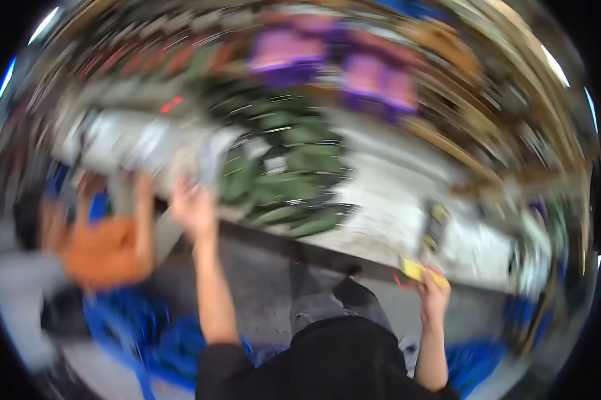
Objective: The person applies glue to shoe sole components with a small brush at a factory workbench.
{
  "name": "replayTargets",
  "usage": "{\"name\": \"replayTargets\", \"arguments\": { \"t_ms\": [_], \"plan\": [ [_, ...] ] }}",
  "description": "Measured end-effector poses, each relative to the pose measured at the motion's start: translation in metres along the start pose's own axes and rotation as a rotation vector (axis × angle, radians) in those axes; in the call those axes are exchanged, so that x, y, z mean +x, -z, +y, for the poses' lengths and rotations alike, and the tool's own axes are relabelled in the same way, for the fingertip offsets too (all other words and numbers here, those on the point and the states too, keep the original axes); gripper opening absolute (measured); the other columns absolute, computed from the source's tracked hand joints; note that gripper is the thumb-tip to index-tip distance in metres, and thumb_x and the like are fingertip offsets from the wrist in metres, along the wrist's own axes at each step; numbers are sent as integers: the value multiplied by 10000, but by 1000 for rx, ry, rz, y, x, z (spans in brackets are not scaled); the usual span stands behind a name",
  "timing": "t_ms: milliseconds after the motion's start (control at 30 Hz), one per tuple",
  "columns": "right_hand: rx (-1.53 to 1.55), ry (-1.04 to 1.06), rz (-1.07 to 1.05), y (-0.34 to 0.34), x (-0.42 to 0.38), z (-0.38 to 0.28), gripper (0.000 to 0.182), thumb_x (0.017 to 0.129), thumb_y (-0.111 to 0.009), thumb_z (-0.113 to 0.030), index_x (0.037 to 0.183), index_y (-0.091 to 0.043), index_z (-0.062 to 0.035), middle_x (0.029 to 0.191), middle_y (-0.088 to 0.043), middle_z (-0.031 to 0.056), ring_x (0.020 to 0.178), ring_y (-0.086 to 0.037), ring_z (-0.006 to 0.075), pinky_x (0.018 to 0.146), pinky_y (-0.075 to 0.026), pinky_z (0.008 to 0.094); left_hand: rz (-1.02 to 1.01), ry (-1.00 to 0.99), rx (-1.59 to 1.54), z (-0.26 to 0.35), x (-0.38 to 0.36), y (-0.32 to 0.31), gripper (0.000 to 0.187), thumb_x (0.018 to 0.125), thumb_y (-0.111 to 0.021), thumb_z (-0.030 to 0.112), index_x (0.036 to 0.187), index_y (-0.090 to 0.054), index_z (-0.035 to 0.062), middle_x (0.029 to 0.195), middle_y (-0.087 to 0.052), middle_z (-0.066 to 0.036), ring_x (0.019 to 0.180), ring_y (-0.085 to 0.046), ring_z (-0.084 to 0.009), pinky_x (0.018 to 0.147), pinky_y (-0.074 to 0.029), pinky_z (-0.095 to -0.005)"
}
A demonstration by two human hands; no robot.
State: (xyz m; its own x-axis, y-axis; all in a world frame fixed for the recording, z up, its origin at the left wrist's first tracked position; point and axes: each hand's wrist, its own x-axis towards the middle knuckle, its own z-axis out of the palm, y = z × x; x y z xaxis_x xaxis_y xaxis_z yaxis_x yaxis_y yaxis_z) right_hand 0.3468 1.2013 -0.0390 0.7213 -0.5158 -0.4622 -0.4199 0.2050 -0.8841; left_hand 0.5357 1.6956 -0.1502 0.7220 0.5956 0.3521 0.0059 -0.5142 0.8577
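Yellow object [414, 271], bright and blurred, with a thin red strand [399, 281] beside it, is gripped in the right hand [435, 293] at the near edge of the pale table [374, 173]. Farther left lie dark green pieces [307, 159]; near them, the left hand [195, 212] is too smeared to tell whether it holds anything.

Yellow object [414, 270], dark green pieces [304, 158]

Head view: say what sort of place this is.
Probably a workshop or factory floor: a long, pale worktable carries many dark green, flattish pieces, with boxy purple-and-pink containers beyond them, though everything is blurred.
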Motion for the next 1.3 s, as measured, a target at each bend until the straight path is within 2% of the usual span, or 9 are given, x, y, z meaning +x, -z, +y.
{"name": "replayTargets", "arguments": {
  "t_ms": [133, 300, 467, 700, 867, 1000, 1133, 1200, 1300],
  "plan": [
    [188, 91, 90, 65, -4, 11, 223, 956, -696, -39, 1175, -738, -53, 851, -651, 7, 640, -479, 63, 561, -381, 201, -202, -22, -297, 167, -144, -36, 389, 959, -583, -35, 1348, -582, -40, 1222, -681, -179, 1068, -674, -251, 966, -546, -339],
    [400, 235, 303, 249, -60, 30, 208, 978, -662, -58, 1174, -729, -39, 797, -628, 3, 622, -482, 41, 539, -362, 171, -1119, -18, -634, 289, -376, -65, 364, 930, -595, -45, 1293, -621, -29, 1145, -686, -134, 956, -639, -195, 885, -521, -295],
    [525, 273, 729, 456, -109, 67, 211, 978, -660, -71, 1174, -718, -19, 778, -610, -5, 605, -475, 46, 521, -345, 174, -1505, -240, -517, 384, -538, -146, 368, 927, -619, -42, 1295, -632, -25, 1112, -712, -132, 907, -662, -188, 832, -540, -287],
    [603, 292, 1028, 646, -163, 94, 226, 1002, -638, -96, 1204, -690, -10, 803, -608, 4, 573, -458, 37, 495, -327, 171, -1915, 166, -564, 506, -737, -243, 472, 937, -630, -12, 1400, -538, -27, 1155, -699, -155, 936, -673, -192, 788, -559, -281],
    [671, 256, 1141, 770, -125, 115, 232, 1022, -624, -126, 1218, -683, -18, 765, -593, -7, 566, -465, 34, 492, -334, 168, -1946, 487, -549, 539, -908, -362, 564, 953, -643, 40, 1474, -440, -29, 1237, -651, -185, 931, -667, -189, 738, -549, -264],
    [658, 182, 1209, 893, -72, 127, 254, 1042, -608, -161, 1243, -662, -13, 757, -591, -7, 561, -463, 32, 473, -334, 169, -1778, 542, -456, 551, -1034, -493, 620, 962, -671, 183, 1471, -423, -69, 1222, -645, -223, 946, -677, -260, 768, -570, -328],
    [591, 93, 1211, 1020, -25, 125, 261, 1040, -617, -169, 1232, -663, 2, 779, -609, 12, 562, -478, 34, 457, -339, 173, -1732, 605, -25, 598, -1133, -639, 743, 916, -729, 392, 1417, -450, -80, 1040, -645, -215, 753, -668, -227, 570, -527, -326],
    [578, 97, 1190, 1075, -1, 106, 259, 1038, -618, -168, 1227, -665, 3, 781, -611, 13, 564, -482, 34, 457, -341, 174, -1415, 554, 44, 613, -1182, -675, 813, 867, -749, 507, 1307, -483, -123, 1009, -644, -254, 665, -647, -264, 491, -503, -365],
    [559, 76, 1113, 1150, 43, 79, 253, 1034, -624, -165, 1213, -673, 8, 786, -617, 19, 570, -493, 34, 458, -347, 176, -1009, 359, 411, 566, -1245, -745, 947, 753, -804, 587, 1272, -512, -150, 1183, -640, -330, 1058, -673, -441, 964, -535, -452]
  ]
}}
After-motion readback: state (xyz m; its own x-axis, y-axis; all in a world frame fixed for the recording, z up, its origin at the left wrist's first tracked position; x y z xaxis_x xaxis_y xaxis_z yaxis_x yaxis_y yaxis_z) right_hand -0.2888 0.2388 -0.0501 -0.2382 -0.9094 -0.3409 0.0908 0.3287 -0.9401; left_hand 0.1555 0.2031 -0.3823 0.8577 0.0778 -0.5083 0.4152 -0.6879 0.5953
